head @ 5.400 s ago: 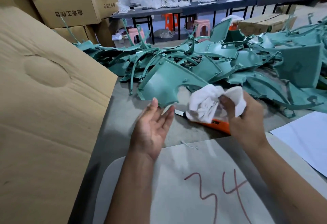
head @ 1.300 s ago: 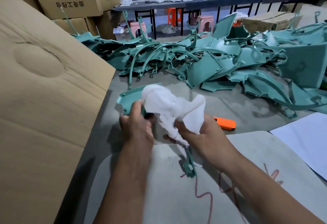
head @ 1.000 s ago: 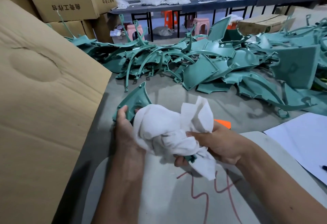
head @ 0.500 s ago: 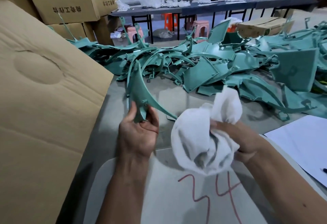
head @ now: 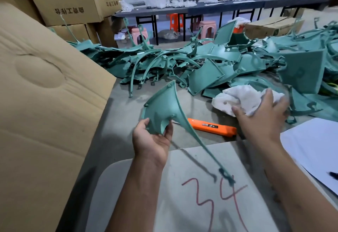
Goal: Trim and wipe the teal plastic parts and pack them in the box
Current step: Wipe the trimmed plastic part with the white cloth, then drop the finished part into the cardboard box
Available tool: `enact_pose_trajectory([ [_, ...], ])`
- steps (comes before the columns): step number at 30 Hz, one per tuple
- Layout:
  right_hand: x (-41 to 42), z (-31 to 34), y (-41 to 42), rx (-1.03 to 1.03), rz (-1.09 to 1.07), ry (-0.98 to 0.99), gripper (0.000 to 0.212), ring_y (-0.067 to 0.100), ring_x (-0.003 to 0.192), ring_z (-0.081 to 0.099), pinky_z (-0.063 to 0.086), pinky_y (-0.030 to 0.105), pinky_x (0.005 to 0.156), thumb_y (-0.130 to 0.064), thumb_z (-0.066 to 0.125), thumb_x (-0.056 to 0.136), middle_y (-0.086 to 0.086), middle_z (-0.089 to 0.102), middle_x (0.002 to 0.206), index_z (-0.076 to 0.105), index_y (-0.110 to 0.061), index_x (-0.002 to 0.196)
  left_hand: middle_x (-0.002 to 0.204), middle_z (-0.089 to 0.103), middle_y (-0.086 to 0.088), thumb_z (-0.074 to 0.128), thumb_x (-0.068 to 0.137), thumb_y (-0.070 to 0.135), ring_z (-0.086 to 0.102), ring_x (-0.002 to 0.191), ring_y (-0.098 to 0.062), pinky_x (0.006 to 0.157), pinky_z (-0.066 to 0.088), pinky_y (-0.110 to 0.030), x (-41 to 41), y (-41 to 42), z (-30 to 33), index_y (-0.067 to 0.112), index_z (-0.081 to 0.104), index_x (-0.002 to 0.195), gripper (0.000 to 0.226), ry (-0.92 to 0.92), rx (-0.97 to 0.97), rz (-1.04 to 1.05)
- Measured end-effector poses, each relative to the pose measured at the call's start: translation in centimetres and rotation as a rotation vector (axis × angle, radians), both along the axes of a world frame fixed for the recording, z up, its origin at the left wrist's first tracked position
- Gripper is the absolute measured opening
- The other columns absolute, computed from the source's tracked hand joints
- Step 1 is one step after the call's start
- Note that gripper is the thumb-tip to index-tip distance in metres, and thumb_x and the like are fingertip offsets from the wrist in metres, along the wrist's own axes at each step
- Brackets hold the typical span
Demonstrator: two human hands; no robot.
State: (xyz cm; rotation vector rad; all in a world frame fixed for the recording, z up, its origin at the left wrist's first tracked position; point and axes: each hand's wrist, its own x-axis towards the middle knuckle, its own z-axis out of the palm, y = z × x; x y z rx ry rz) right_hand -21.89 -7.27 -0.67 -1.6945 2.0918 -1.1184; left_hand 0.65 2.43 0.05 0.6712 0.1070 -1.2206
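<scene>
Teal part (head: 162, 109) now free of cloth (head: 243, 99), in left grip (head: 151, 140); right grip (head: 263, 118) slack on cloth.

Even, bright indoor light falls from overhead, casting soft shadows beneath the forearms onto the grey worktop (head: 126, 114). The right hand (head: 263, 118) is motion-blurred. Wide-angle distortion bends the tan cardboard flap (head: 45, 103) beside that worktop.

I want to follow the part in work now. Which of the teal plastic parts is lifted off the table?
The fin-shaped teal part gripped by the left hand; all others lie in the pile behind.
</scene>
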Motion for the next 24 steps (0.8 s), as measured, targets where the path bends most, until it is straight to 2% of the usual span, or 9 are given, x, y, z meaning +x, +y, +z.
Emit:
enact_pose_trajectory([
  [3,0.5,0.6,0.4,-0.109,0.058,0.099,0.092,0.04,0.151,0.017,0.023,0.055,0.121,-0.055,0.079,0.082,0.019,0.012,0.165,0.038,-0.019,0.157,0.106,0.07,-0.022,0.041,0.101,0.01,0.067,0.09,-0.032,0.06,0.062,-0.031,-0.3,0.3,0.4,0.0,0.057,0.126,0.032,-0.06,-0.005,-0.027],
  [7,0.8,1.4,1.1,-0.41,0.276,-0.196,0.061,0.023,0.156,0.016,0.019,0.034,0.127,-0.048,0.067,0.088,0.008,0.016,0.166,0.058,-0.024,0.143,0.109,0.07,-0.018,0.046,0.101,0.0,0.07,0.082,-0.028,0.071,0.062,-0.035,-2.0,-0.1,0.9,0.01,0.06,0.117,0.023,-0.105,0.017,0.087],
  [8,0.7,1.5,1.2,-0.449,0.307,-0.216,0.052,0.018,0.156,0.015,0.022,0.036,0.127,-0.045,0.067,0.092,0.003,0.016,0.167,0.06,-0.027,0.14,0.113,0.069,-0.018,0.048,0.101,-0.002,0.07,0.083,-0.028,0.07,0.061,-0.034,-2.7,-0.4,1.0,0.012,0.059,0.116,0.023,-0.105,0.032,0.125],
  [11,-0.2,1.6,0.5,-0.41,0.19,-0.1,0.037,0.024,0.154,0.024,0.021,0.04,0.127,-0.029,0.069,0.096,0.007,0.026,0.166,0.07,-0.019,0.131,0.112,0.068,-0.019,0.055,0.097,-0.006,0.07,0.081,-0.03,0.068,0.062,-0.035,-3.9,-1.3,2.2,0.01,0.061,0.105,0.02,-0.138,0.083,0.234],
  [15,-2.2,1.6,-0.5,-0.11,0.059,0.172,0.032,0.035,0.134,0.043,0.025,0.035,0.108,-0.028,0.072,0.089,0.019,0.052,0.141,0.076,-0.014,0.117,0.116,0.071,-0.018,0.064,0.091,-0.005,0.071,0.105,-0.036,0.067,0.065,-0.037,-4.2,-2.4,5.5,0.009,0.065,0.107,0.022,-0.188,0.144,0.321],
  [18,-2.6,2.7,-0.2,-0.467,-0.052,-0.066,0.009,0.027,0.1,0.048,0.039,0.033,0.083,-0.022,0.067,0.086,0.018,0.051,0.116,0.065,-0.021,0.095,0.112,0.071,-0.019,0.068,0.086,-0.004,0.072,0.102,-0.036,0.054,0.061,-0.03,-4.7,-2.7,7.9,0.01,0.061,0.099,0.02,-0.216,0.175,0.33],
  [20,-2.4,4.3,0.2,-0.629,-0.079,-0.095,0.006,0.025,0.089,0.049,0.043,0.041,0.073,-0.025,0.058,0.089,0.015,0.054,0.105,0.055,-0.027,0.094,0.112,0.07,-0.022,0.067,0.085,-0.005,0.072,0.097,-0.035,0.049,0.058,-0.028,-5.0,-2.7,8.8,0.009,0.056,0.093,0.02,-0.247,0.174,0.327],
  [22,-1.7,5.6,0.4,-0.663,0.066,-0.082,0.009,0.027,0.088,0.05,0.044,0.046,0.075,-0.026,0.063,0.089,0.012,0.056,0.098,0.057,-0.024,0.096,0.114,0.067,-0.026,0.067,0.083,-0.006,0.071,0.089,-0.033,0.048,0.058,-0.028,-5.4,-2.5,9.7,0.005,0.053,0.092,0.02,-0.29,0.171,0.298],
  [24,-0.2,6.6,0.9,-0.562,0.243,0.053,0.021,0.034,0.097,0.052,0.043,0.044,0.086,-0.036,0.068,0.094,0.012,0.062,0.101,0.066,-0.017,0.103,0.118,0.064,-0.027,0.068,0.082,-0.006,0.073,0.076,-0.029,0.051,0.06,-0.029,-5.6,-2.0,10.8,0.0,0.054,0.1,0.024,-0.331,0.145,0.247],
])
